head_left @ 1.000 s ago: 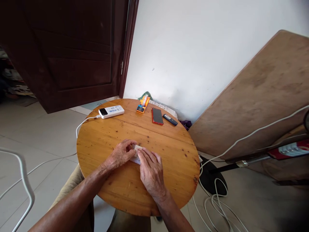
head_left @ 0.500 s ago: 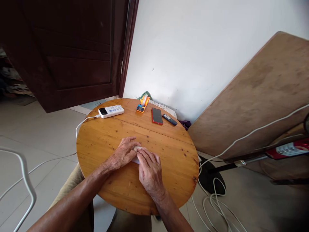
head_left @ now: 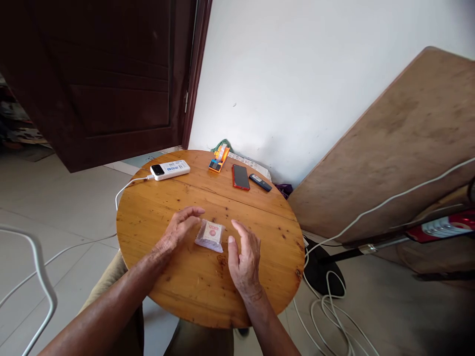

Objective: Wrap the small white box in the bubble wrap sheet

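The left forearm (head_left: 111,304) is stretched diagonally inward, and the right forearm (head_left: 269,321) is slanted inward from the opposite side; both are bared. The left wrist (head_left: 159,253) is held nearly straight. The left hand (head_left: 178,230) is spread loosely, its fingers gently curved and pointed rightward. The right hand (head_left: 245,254) is held apart from it, fingers directed forward, thumb parted from the index finger.

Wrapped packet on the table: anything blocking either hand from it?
Nothing visible. Only a gap over the tabletop separates the right hand from the packet; the left hand is right beside it, contact unclear.
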A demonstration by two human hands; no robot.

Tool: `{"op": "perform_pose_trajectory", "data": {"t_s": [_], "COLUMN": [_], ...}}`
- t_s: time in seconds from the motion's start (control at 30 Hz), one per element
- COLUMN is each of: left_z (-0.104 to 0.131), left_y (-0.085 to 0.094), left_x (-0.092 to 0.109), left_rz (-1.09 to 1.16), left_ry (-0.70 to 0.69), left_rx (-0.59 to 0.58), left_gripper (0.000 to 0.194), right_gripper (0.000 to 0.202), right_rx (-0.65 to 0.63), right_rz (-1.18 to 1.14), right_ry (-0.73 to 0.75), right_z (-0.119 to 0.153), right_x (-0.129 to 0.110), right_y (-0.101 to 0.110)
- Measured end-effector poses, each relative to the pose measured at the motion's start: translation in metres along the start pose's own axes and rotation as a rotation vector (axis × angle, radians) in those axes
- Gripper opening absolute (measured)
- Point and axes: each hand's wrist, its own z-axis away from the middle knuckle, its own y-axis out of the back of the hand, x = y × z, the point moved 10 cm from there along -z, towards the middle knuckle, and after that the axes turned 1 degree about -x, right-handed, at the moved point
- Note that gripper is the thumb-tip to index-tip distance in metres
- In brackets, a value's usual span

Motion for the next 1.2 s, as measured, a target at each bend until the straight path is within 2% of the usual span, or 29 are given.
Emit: {"op": "perform_pose_trajectory", "data": {"t_s": [0.1, 0.23, 0.47, 0.57, 0.7, 0.8, 0.93, 1.2], "left_z": [-0.003, -0.003, 0.0, 0.002, 0.004, 0.004, 0.002, 0.001], "left_y": [0.011, 0.007, -0.014, -0.02, -0.023, -0.024, -0.025, -0.024], "left_x": [-0.011, -0.011, -0.002, 0.004, 0.012, 0.011, 0.008, 0.008], "left_rz": [0.165, 0.231, 0.044, -0.089, -0.182, -0.18, -0.164, -0.182], "left_ry": [0.089, 0.094, -0.032, -0.125, -0.206, -0.218, -0.223, -0.219], "left_rx": [0.099, 0.068, -0.116, -0.165, -0.166, -0.161, -0.159, -0.172], "left_gripper": [0.038, 0.039, 0.048, 0.042, 0.032, 0.029, 0.028, 0.029], "right_gripper": [0.036, 0.034, 0.033, 0.033, 0.023, 0.016, 0.02, 0.026], "right_rx": [-0.03, -0.078, -0.126, -0.178, -0.218, -0.182, -0.122, -0.141], "right_rz": [0.006, -0.038, -0.121, -0.182, -0.249, -0.253, -0.197, -0.056], "right_ry": [-0.091, -0.084, -0.11, -0.116, -0.101, -0.061, -0.003, 0.114], "right_z": [0.001, 0.004, -0.002, -0.01, -0.021, -0.025, -0.02, -0.013], "right_x": [0.014, 0.014, 0.016, 0.014, 0.008, 0.002, -0.003, -0.021], "right_y": [-0.005, -0.014, -0.024, -0.032, -0.04, -0.038, -0.029, -0.029]}}
